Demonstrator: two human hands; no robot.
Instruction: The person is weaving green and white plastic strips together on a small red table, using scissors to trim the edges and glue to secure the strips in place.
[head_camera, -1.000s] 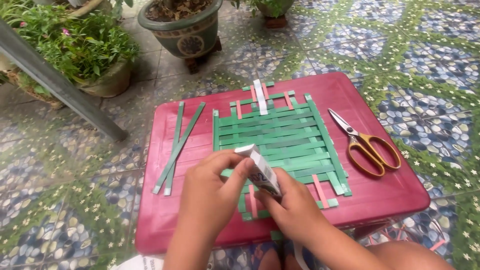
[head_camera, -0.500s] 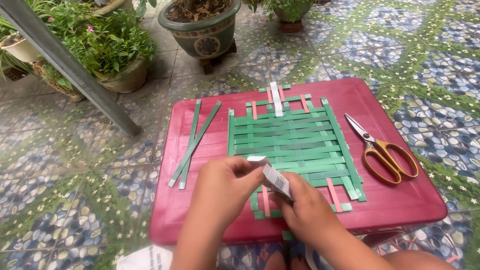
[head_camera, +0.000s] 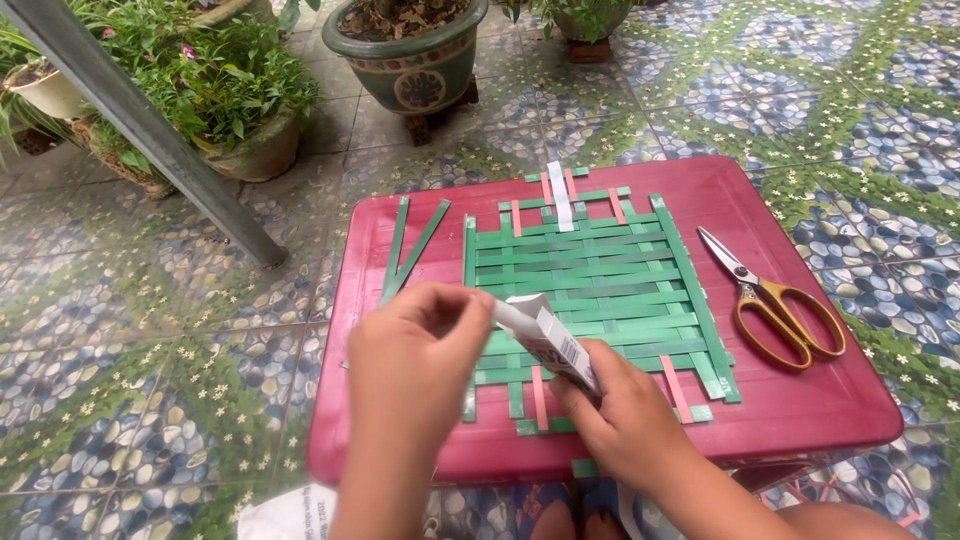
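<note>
Both hands grip a white paper strip (head_camera: 545, 335) above the near edge of the green woven mat (head_camera: 590, 290) on the red table (head_camera: 800, 410). The left hand (head_camera: 410, 365) pinches its upper end with closed fingers, and the right hand (head_camera: 625, 415) clasps its lower end. Orange-handled scissors (head_camera: 775, 300) lie to the mat's right, and loose green strips (head_camera: 405, 250) to its left.

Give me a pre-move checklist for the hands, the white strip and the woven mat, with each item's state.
1. White strip gripped at both ends: ok, left hand pinches the upper end, right hand the lower.
2. Strip free of the green woven mat: ok, it is lifted above it.
3. Mat lying flat on the red table: ok.
4. Scissors out of the hands' way: ok, on the table right of the mat.
5. Spare green strips within reach: ok, left of the mat.
6. Mat's near edge: cannot tell, hands cover it.
</note>
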